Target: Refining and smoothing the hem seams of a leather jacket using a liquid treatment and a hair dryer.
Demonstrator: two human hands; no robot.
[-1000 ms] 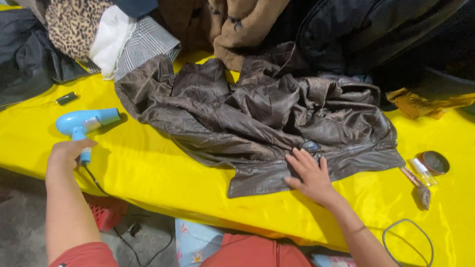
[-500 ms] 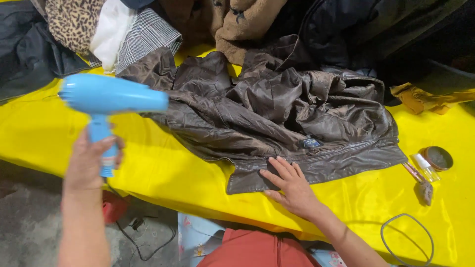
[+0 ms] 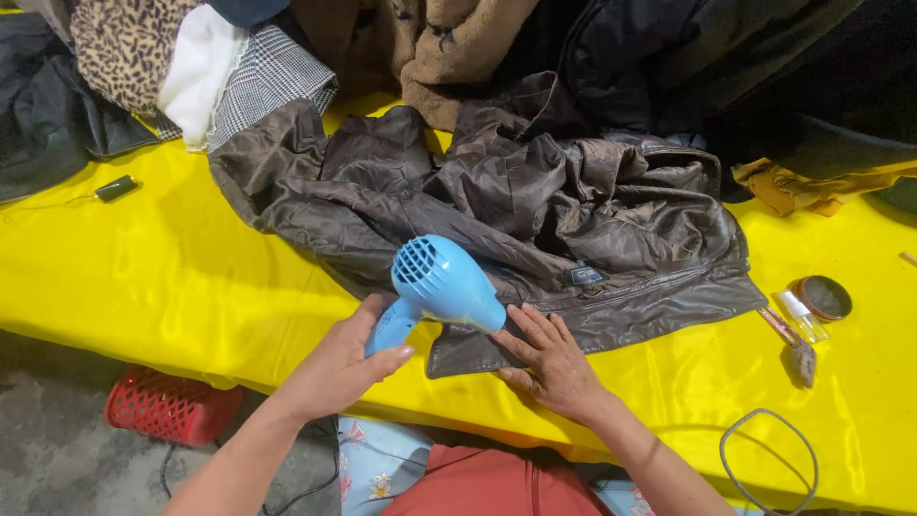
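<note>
A crumpled dark brown leather jacket lies spread on the yellow-covered table. My left hand grips the handle of a light blue hair dryer, held above the jacket's lower hem with its nozzle pointing right toward my other hand. My right hand lies flat, fingers spread, on the jacket's hem at the table's near edge.
A heap of clothes lines the far side, including leopard-print, white and checked pieces. A small round tin, a little bottle and a brush sit at the right. A small black object lies at left. A red basket stands on the floor.
My left hand lifted the hair dryer off the table at left and carried it right, over the jacket's hem. My right hand slid left along the hem.
</note>
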